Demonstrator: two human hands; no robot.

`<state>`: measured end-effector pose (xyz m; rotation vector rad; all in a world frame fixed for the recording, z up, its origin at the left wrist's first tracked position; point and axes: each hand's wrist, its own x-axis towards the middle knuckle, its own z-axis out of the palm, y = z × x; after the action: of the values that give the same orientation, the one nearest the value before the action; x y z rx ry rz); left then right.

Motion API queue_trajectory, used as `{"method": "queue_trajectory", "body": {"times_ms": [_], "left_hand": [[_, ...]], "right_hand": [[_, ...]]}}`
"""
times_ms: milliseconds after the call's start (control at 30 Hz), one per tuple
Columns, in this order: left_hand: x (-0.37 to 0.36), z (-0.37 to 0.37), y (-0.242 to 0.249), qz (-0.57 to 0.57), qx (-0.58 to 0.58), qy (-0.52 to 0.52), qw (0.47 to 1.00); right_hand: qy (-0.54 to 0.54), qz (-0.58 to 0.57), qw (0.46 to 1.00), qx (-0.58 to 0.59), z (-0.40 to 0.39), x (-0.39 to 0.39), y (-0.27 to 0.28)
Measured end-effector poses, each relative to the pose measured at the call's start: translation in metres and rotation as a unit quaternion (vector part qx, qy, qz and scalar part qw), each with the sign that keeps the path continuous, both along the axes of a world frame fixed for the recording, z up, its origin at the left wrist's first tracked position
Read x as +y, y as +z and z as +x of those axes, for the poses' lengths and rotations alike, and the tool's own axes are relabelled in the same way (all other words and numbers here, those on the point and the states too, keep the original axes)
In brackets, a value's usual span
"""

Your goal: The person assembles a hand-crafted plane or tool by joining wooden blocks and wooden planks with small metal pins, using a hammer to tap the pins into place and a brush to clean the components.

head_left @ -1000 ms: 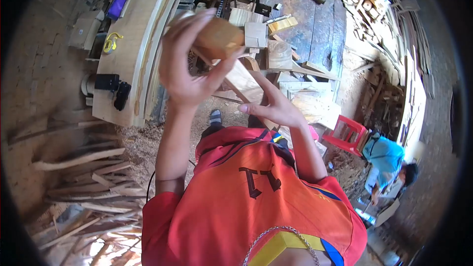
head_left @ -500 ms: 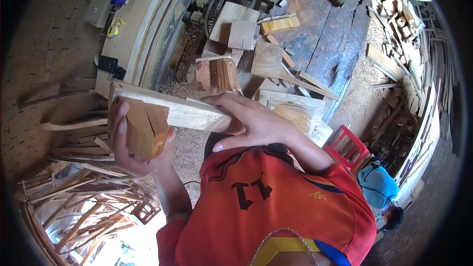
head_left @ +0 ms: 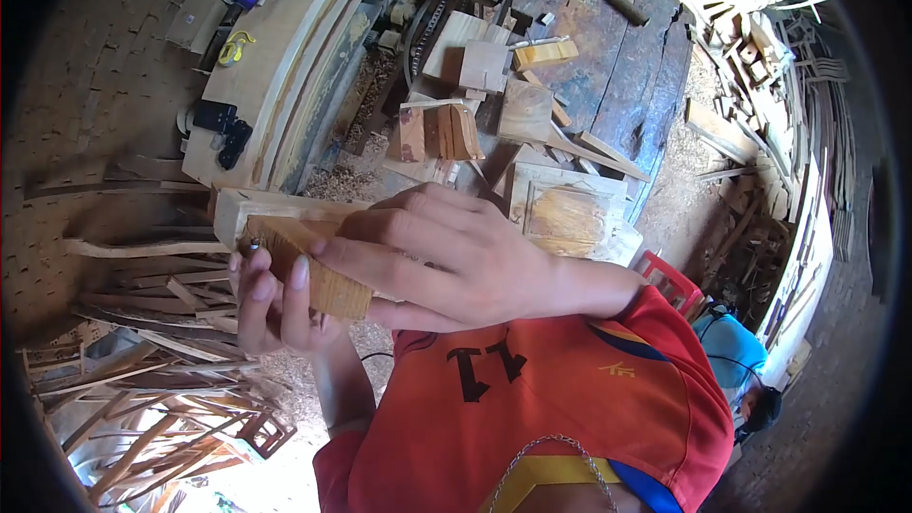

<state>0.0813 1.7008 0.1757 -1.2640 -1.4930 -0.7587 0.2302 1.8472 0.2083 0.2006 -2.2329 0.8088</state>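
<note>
A brown wooden block (head_left: 328,285) lies against a longer, pale wooden piece (head_left: 237,214), both held up in front of my chest. My left hand (head_left: 285,309) is closed around the block from below, its fingertips curled up against the side. Close to those fingertips a small shiny spot shows on the wood; I cannot make out what it is. My right hand (head_left: 456,252) reaches across from the right and closes over the block, its fingers lying on the upper face. It hides much of the pale piece.
A worn worktable (head_left: 579,85) carries wood offcuts, a framed panel (head_left: 570,214) and a dark long-handled tool (head_left: 617,0). On the bench at left are a yellow tape measure (head_left: 233,47) and a black tool (head_left: 228,128). Another person (head_left: 731,347) sits near a red chair (head_left: 670,280).
My right hand has shifted from the far end of the pale piece onto the block. The block has turned in my left hand, and the left fingers have changed position.
</note>
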Motion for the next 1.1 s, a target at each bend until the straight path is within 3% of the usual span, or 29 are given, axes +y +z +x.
{"method": "queue_trajectory", "body": {"times_ms": [167, 467, 667, 833, 933, 1000, 1100], "left_hand": [[-0.029, -0.007, 0.003, -0.04, -0.02, -0.021, 0.999], [-0.038, 0.002, 0.0, -0.024, -0.07, -0.007, 0.997], [-0.04, 0.014, 0.01, -0.061, -0.136, 0.037, 0.988], [-0.035, 0.003, -0.004, 0.041, -0.256, -0.012, 0.966], [-0.034, 0.001, -0.029, 0.102, -0.392, -0.143, 0.903], [-0.032, 0.007, -0.037, 0.099, -0.537, -0.201, 0.813], [-0.015, -0.001, -0.048, 0.126, -0.685, -0.318, 0.644]], "right_hand": [[-0.063, 0.102, 0.993, 0.01, -0.005, -0.019, 0.01], [-0.111, 0.124, 0.986, 0.004, -0.006, -0.045, 0.016], [-0.114, 0.054, 0.992, -0.019, -0.013, -0.048, 0.018], [-0.079, 0.002, 0.997, 0.002, -0.017, -0.028, 0.016], [-0.1, -0.034, 0.994, 0.037, -0.021, -0.025, 0.02], [-0.102, -0.051, 0.991, 0.069, -0.024, -0.023, 0.024], [-0.093, -0.018, 0.995, 0.027, -0.018, -0.024, 0.036]]}}
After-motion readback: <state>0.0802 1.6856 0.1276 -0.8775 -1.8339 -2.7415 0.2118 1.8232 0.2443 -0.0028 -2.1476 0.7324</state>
